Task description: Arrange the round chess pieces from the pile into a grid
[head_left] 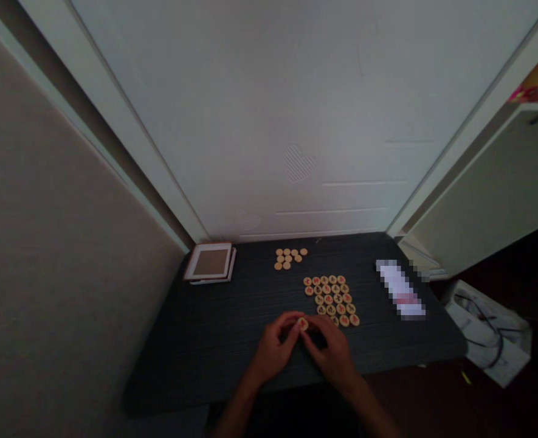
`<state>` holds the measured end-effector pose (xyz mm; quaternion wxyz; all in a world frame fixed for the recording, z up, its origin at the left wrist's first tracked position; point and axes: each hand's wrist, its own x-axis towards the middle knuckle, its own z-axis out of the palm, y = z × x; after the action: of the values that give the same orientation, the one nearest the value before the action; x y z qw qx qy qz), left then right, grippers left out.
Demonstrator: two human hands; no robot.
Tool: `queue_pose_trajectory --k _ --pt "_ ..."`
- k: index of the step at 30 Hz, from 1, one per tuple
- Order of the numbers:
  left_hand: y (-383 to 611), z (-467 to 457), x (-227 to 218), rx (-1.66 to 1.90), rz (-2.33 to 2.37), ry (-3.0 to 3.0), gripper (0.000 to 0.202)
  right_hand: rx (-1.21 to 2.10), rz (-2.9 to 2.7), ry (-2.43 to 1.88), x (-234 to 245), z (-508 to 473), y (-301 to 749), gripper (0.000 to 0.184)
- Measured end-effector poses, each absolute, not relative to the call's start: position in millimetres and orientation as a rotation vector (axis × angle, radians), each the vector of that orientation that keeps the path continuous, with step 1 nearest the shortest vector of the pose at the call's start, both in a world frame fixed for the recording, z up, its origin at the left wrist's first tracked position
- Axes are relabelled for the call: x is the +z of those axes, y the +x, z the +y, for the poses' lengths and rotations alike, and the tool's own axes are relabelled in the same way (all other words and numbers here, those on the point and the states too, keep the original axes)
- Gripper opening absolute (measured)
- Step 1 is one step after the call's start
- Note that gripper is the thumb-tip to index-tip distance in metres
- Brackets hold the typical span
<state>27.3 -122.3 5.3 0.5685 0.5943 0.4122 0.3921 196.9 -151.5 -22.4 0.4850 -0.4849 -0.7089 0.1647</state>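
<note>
Between the fingertips of my left hand (275, 344) and my right hand (330, 347) is a round wooden xiangqi piece (303, 324) with a red character facing up. Both hands are closed in a pinch about it, low over the near part of the table. Just beyond my right hand lie several xiangqi pieces (328, 299) in rough rows, face up, with red or black characters. My right fingers partly cover the nearest row. Farther back is a smaller group of pieces (288, 259) whose tops look plain.
The dark table (196, 347) stands against a white panel (269, 121). A shallow box (209, 263) sits at its back left corner. A blurred-out pale object (400, 289) lies on the right. Off the table's right edge is a white box (490, 334) with a dark cable.
</note>
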Motion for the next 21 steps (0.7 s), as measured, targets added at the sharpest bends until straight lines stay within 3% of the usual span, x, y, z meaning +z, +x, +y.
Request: queue_pose_trajectory --k 21 --pt "27.1 -120.9 4.4 0.920 1.039 1.459 0.017 0.333 -1.814 -1.176 -27.9 -154.7 196.8 0.026"
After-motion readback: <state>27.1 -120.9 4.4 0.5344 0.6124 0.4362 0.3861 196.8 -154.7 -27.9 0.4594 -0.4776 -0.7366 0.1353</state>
